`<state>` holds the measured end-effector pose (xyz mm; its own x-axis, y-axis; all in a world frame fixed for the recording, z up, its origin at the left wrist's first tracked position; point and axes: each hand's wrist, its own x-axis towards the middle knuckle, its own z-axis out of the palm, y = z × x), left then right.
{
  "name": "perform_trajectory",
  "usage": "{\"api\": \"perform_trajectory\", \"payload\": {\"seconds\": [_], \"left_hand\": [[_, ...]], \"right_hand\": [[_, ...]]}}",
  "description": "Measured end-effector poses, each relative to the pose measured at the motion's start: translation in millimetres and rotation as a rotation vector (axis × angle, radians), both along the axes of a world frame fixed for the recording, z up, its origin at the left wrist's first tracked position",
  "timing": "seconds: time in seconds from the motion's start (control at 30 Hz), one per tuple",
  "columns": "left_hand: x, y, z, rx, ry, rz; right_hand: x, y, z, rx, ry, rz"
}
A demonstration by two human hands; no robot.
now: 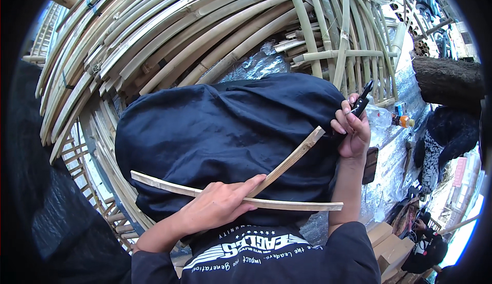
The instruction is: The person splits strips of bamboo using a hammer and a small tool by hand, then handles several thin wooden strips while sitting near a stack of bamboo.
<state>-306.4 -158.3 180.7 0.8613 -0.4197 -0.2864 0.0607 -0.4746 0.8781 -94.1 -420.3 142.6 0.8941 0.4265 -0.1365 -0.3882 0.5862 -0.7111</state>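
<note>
On our lap: dark cloth draped over our knee.
Left hand: we pin two bamboo strips against the cloth.
Right hand: we grip a black knife.
Behind: curved bamboo frame.

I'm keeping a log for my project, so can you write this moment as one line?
left hand: holds two bamboo strips | right hand: grips black-handled knife | under: dark cloth | behind: bent bamboo frame

Knife blade hidden behind right hand; lap under dark cloth.
</note>
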Motion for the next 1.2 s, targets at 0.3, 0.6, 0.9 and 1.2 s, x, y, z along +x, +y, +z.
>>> {"api": "perform_trajectory", "payload": {"seconds": [0.3,0.6,0.9,1.2], "left_hand": [[-11.4,12.0,-3.8,0.088,-0.069,0.298],[-11.9,33.7,-10.7,0.179,-0.116,0.523],[-19.0,32.8,-22.8,0.212,-0.136,0.703],[-23.4,36.8,-29.9,0.248,-0.190,0.702]], "right_hand": [[-5.5,-11.8,10.6,-0.086,-0.135,0.033],[-14.7,-5.6,11.9,-0.200,-0.162,0.085],[-13.9,9.1,8.6,-0.267,-0.111,0.024],[-8.5,30.6,5.0,-0.209,-0.114,0.004]]}}
